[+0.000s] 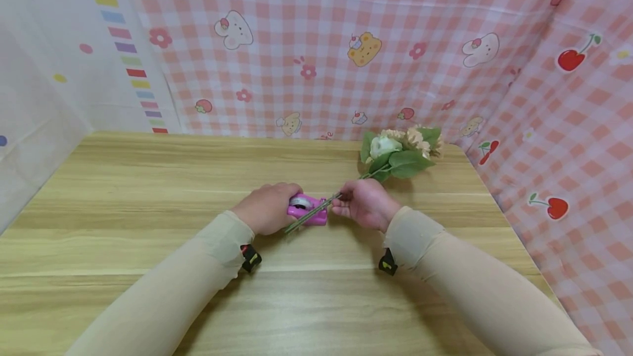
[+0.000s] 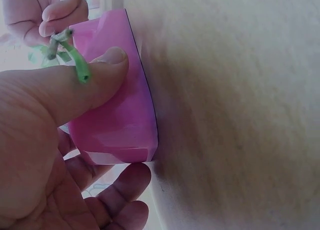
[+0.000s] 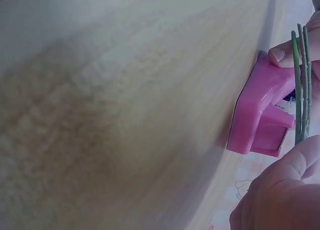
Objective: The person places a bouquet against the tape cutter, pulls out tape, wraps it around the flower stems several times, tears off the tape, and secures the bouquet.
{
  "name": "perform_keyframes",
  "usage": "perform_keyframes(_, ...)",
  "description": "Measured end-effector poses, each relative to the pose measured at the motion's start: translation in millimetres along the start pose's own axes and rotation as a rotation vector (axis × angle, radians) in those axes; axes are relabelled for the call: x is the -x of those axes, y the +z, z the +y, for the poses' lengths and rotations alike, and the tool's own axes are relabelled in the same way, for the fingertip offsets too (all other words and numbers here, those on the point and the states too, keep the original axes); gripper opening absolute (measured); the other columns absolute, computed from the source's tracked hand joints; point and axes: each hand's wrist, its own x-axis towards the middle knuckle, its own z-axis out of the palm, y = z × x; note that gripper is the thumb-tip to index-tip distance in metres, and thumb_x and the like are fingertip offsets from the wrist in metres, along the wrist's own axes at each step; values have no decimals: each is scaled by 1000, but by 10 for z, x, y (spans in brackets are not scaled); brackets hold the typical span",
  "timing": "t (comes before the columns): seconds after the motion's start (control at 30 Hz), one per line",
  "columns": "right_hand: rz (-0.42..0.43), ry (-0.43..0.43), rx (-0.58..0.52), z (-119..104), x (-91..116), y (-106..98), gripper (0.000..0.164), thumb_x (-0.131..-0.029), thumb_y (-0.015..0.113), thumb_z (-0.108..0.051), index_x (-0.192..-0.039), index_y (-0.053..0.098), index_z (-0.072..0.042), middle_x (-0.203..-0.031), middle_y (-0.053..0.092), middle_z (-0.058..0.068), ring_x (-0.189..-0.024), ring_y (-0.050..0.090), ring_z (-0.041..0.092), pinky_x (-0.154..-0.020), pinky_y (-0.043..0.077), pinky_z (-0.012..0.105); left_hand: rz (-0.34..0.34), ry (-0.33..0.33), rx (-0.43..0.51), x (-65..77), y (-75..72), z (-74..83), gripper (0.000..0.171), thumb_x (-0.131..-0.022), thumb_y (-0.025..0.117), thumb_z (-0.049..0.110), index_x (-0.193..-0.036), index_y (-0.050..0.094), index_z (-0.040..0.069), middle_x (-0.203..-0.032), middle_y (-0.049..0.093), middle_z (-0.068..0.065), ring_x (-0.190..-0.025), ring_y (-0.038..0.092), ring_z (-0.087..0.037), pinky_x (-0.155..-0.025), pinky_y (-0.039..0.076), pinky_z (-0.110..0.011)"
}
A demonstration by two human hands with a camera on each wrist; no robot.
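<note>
A pink tape dispenser (image 1: 316,217) with a roll of clear tape sits on the table. My left hand (image 1: 269,209) grips its left end, the thumb (image 2: 107,64) pressed along the near side and the other fingers behind. Above the dispenser, several green stems (image 1: 316,210) slant across, their cut ends toward me and near the left thumb. My right hand (image 1: 368,203) pinches these stems just right of the dispenser. At their far end lies a bunch of artificial flowers (image 1: 388,146), white and cream with green leaves. The serrated cutter (image 3: 283,142) faces the right hand; whether tape touches the stems I cannot tell.
The wood-grain table (image 1: 148,180) meets a pink checked cloth (image 1: 306,43) at the back and another at the right. A pale cloth (image 1: 49,59) hangs at the left. The flower heads lie close to the back edge.
</note>
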Motion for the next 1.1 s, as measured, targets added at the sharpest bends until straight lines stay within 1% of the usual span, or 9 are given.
perform_keyframes(0.13,25,13,-17,-5,-9,15,13,-108,38,-7,-107,50,0,-90,58,9,-76,63,18,-76,62,28,2,3,1,2,-1,-3,47,-98,74,30,-142,59,19,-129,68,-4,-115,65,-28,-105,54,-48)
perform_keyframes(0.23,20,-1,-10,8,-17,20,14,-111,45,-12,-109,52,-1,-89,59,8,-76,64,16,-77,62,27,7,4,-1,7,-6,0,48,-98,74,30,-143,59,19,-130,68,-4,-117,65,-29,-106,53,-48)
perform_keyframes(0.3,10,-23,10,23,-17,19,15,-110,50,-14,-109,55,0,-86,60,6,-74,64,15,-76,62,26,8,1,-2,12,-9,5,48,-99,73,29,-144,58,19,-132,68,-5,-118,65,-30,-107,53,-49)
perform_keyframes(0.4,-1,-56,36,44,-14,10,14,-109,55,-11,-103,60,1,-80,63,4,-69,64,12,-72,62,23,5,-4,-3,18,-11,11,50,-99,73,29,-146,57,19,-134,67,-5,-120,64,-30,-108,52,-50)
perform_keyframes(0.53,4,-77,41,55,-11,8,15,-107,56,-6,-93,61,-2,-74,65,3,-64,64,10,-67,62,22,3,-8,-1,19,-7,13,52,-99,73,29,-147,56,19,-136,66,-6,-122,64,-31,-109,52,-51)
perform_keyframes(0.7,14,-78,33,49,-2,14,19,-105,58,-2,-87,54,-6,-74,65,4,-64,65,11,-67,62,22,9,0,-6,12,5,-1,51,-98,74,29,-145,57,19,-134,67,-6,-119,64,-31,-108,53,-50)
perform_keyframes(0.87,7,-83,27,53,5,19,24,-104,55,1,-86,44,-9,-75,63,4,-64,64,12,-67,62,23,7,0,-6,7,11,-8,50,-97,75,27,-144,58,20,-132,67,-5,-117,64,-30,-106,53,-49)
perform_keyframes(1.0,-2,-95,20,57,3,21,27,-103,54,3,-84,42,-11,-73,63,4,-64,64,12,-67,62,24,4,-7,-1,11,5,0,50,-97,75,27,-144,58,20,-133,67,-5,-117,64,-30,-106,53,-49)
perform_keyframes(1.1,-4,-100,17,60,-2,20,30,-102,54,4,-79,42,-12,-72,63,3,-63,65,13,-67,62,25,6,-7,-2,13,5,2,50,-98,74,28,-145,57,20,-133,67,-5,-118,64,-30,-107,53,-50)
